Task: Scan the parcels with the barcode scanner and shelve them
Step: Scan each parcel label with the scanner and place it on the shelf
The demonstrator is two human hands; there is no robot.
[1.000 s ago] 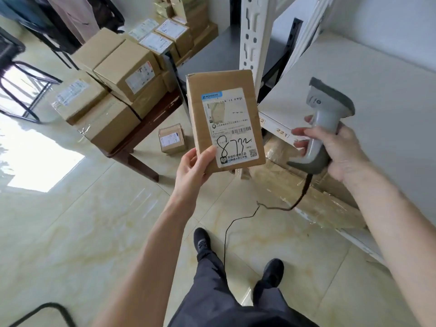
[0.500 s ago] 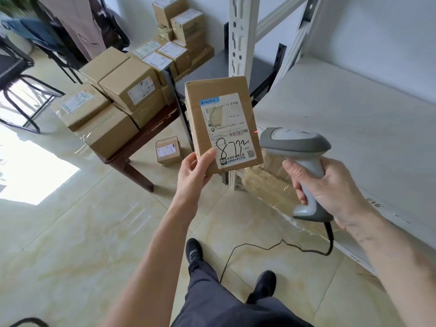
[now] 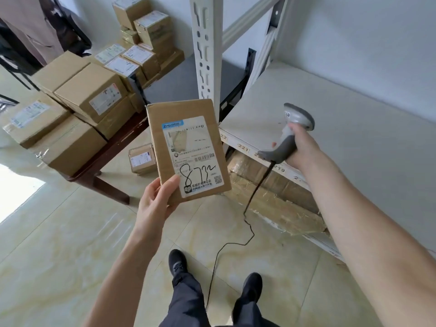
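The left hand [image 3: 157, 201] pinches the flat parcel [image 3: 187, 149] by its lower corner in front of the shelf [image 3: 330, 128], so it seems light and stiff, while the right hand [image 3: 300, 147] grips the scanner [image 3: 291, 133].

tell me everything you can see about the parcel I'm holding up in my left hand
The parcel is a flat brown cardboard packet, held upright with a slight tilt, label toward the camera. A white shipping label covers most of its face, with a blue logo strip, a barcode, a QR code and "8732" handwritten in black marker. The left hand pinches its lower left corner, thumb on the front. Nothing else touches it; the scanner is held apart, to its right.
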